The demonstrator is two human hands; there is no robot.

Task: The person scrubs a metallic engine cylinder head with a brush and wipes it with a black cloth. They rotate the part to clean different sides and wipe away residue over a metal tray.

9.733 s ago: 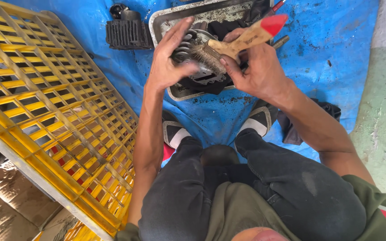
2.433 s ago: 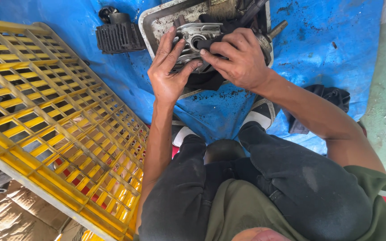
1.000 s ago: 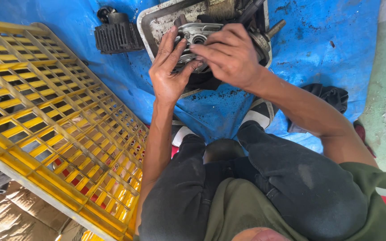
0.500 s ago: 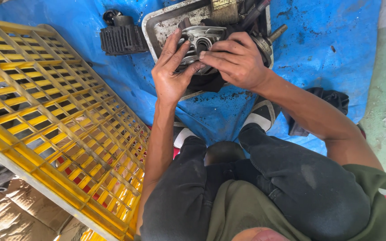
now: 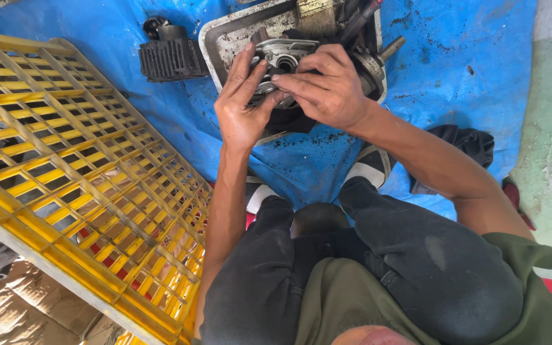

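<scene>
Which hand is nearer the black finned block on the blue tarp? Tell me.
Left. The left hand is just right of the black finned block; the right hand is farther right.

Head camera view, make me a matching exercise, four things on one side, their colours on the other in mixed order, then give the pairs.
Things:
1. plastic crate
2. tarp
3. finned cylinder block
4. engine part held by both hands

Colours:
A. blue
B. silver-grey metal
C. yellow
D. black

Pairs: 1-C, 2-A, 3-D, 4-B
</scene>
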